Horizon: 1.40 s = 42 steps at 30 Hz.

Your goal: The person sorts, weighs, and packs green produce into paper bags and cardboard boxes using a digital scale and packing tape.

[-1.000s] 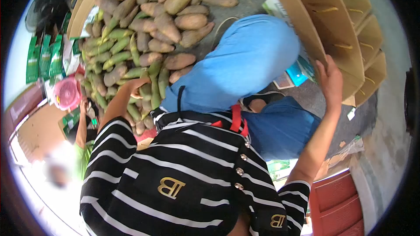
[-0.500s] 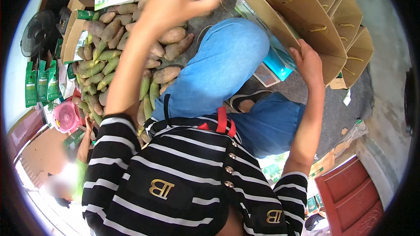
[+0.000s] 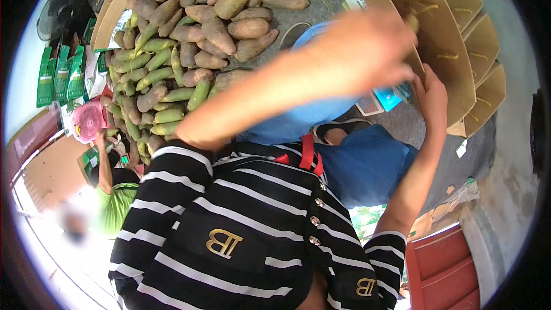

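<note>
At the far left, green printed packets [image 3: 57,74] stand in a row, with a pink round plastic basket [image 3: 89,120] near them. Another person in a green shirt [image 3: 117,209] is at the near left. Farther in, a heap of brown and green oblong vegetables [image 3: 189,46] lies on the floor, left of your blue-trousered knee [image 3: 313,117]. Your left hand [image 3: 367,46] reaches across that knee to the mouth of the open brown cardboard box [image 3: 436,17]. The hand is blurred, fingers curled, and the blur hides whether it holds anything. The box stands tilted at the far right on the grey floor [image 3: 508,155], first in a row of similar boxes [image 3: 482,46]. Your right hand [image 3: 431,100] grips its near lower edge, fingers closed on the cardboard. A red plastic stool [image 3: 442,270] sits at the near right.
</note>
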Motion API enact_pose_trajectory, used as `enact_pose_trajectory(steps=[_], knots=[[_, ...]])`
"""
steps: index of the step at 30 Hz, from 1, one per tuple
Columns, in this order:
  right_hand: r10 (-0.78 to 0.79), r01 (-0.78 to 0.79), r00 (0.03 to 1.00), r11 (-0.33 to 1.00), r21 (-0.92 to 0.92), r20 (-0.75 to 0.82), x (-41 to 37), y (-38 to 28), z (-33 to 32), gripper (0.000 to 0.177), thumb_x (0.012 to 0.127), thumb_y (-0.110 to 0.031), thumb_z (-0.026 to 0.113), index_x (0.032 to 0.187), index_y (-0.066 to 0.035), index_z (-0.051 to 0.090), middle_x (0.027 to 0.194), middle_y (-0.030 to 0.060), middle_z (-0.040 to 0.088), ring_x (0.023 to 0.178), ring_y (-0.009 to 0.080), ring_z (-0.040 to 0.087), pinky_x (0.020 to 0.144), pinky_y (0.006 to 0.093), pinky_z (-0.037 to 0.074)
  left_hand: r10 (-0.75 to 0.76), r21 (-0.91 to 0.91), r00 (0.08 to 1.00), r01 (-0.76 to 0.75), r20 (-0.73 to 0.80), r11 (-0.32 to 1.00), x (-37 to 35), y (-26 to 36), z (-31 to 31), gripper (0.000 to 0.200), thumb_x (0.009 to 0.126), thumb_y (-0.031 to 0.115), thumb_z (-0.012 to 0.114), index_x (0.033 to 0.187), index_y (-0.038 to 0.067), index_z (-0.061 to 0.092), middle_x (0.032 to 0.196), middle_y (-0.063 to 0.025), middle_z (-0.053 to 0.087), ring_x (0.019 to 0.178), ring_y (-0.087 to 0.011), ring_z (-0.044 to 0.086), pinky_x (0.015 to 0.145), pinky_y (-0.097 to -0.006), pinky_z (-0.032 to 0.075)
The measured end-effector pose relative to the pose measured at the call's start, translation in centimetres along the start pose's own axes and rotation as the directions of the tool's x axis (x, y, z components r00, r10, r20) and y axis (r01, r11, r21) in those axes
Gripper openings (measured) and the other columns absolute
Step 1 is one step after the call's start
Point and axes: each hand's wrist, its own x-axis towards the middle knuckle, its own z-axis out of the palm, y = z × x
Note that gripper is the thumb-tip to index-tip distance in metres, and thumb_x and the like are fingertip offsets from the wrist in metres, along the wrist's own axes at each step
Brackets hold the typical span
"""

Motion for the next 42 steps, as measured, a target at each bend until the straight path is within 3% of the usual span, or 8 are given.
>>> enact_pose_trajectory(steps=[5,11,14,17,22,30,32,42], knots=[[0.013,-0.013,1.000,1.000,-0.025,0.010,0.2,-0.7,-0.5,0.032,0.086,-0.026,0.057,0.107,-0.003,0.055,0.094,0.0238,0.061,0.087,0.0397,0.059,0.072,0.0438,0.046,0.024,0.691,0.979,-0.162,0.204,0.705,-1.6,3.2,4.5,0.033,0.076,0.032,0.064,0.094,0.005,0.059,0.090,-0.0113,0.057,0.094,-0.0273,0.054,0.087,-0.0394,0.038],[-0.029,0.029,1.000,0.998,0.060,-0.008,0.1,0.8,0.7,0.031,0.087,-0.026,0.056,0.108,-0.004,0.055,0.092,0.0229,0.061,0.086,0.0396,0.059,0.071,0.0436,0.046,-0.110,-0.323,0.992,0.086,-0.059,0.943,-2.0,1.8,1.2,0.019,0.079,0.023,0.061,0.090,0.008,0.062,0.088,-0.0105,0.060,0.098,-0.0267,0.055,0.086,-0.0383,0.042],[0.028,-0.028,1.000,0.999,0.025,-0.015,-0.1,-1.6,-0.3,0.028,0.088,-0.025,0.055,0.107,-0.005,0.055,0.092,0.0222,0.061,0.086,0.0395,0.059,0.071,0.0431,0.046,-0.386,0.052,0.908,0.398,-0.164,0.916,-6.5,-6.2,-3.4,0.025,0.079,0.025,0.059,0.094,0.005,0.060,0.087,-0.0152,0.061,0.083,-0.0327,0.060,0.072,-0.0403,0.048],[0.011,-0.011,1.000,1.000,-0.021,-0.019,-0.1,-1.9,-0.6,0.027,0.088,-0.025,0.054,0.107,-0.006,0.056,0.092,0.0221,0.061,0.086,0.0396,0.059,0.071,0.0423,0.046,-0.871,0.616,0.395,0.619,0.293,0.488,-15.6,-16.8,-5.9,0.031,0.077,0.031,0.060,0.093,0.004,0.058,0.086,-0.0184,0.063,0.081,-0.0364,0.060,0.069,-0.0464,0.048],[0.029,-0.029,1.000,1.000,0.003,-0.007,0.1,-1.5,-0.3,0.027,0.088,-0.025,0.054,0.106,-0.005,0.056,0.092,0.0222,0.061,0.086,0.0396,0.058,0.071,0.0421,0.045,-0.951,0.789,-0.094,0.585,0.294,0.187,-40.7,-25.6,-1.3,0.048,0.073,0.022,0.066,0.118,0.011,0.051,0.114,-0.0157,0.059,0.105,-0.0306,0.057,0.084,-0.0408,0.048],[0.030,-0.030,1.000,1.000,0.009,-0.005,0.5,-0.9,-0.1,0.030,0.088,-0.027,0.056,0.106,-0.004,0.056,0.090,0.0217,0.061,0.084,0.0386,0.059,0.070,0.0416,0.046,-0.946,0.681,0.084,0.674,0.314,0.286,-32.1,-19.3,-1.1,0.034,0.078,0.013,0.058,0.110,0.004,0.049,0.110,-0.0172,0.059,0.101,-0.0336,0.058,0.083,-0.0426,0.047],[0.054,-0.054,0.998,0.998,0.012,0.023,0.4,-1.1,-0.4,0.031,0.087,-0.027,0.056,0.107,-0.003,0.056,0.090,0.0218,0.061,0.084,0.0383,0.059,0.070,0.0418,0.046,-0.872,0.611,0.366,0.623,0.325,0.489,-28.7,-20.8,-0.3,0.050,0.075,0.024,0.067,0.116,0.007,0.045,0.094,-0.0200,0.061,0.092,-0.0370,0.059,0.078,-0.0447,0.048],[0.011,-0.012,0.999,0.999,-0.032,-0.050,0.2,-0.3,0.2,0.030,0.085,-0.027,0.058,0.105,-0.005,0.056,0.094,0.0210,0.061,0.086,0.0381,0.059,0.072,0.0446,0.046,-0.645,-0.046,0.759,0.644,-0.090,0.764,-7.1,-7.2,-11.6,0.048,0.077,0.012,0.070,0.119,-0.001,0.050,0.104,-0.0104,0.061,0.094,-0.0180,0.058,0.083,-0.0296,0.046]])
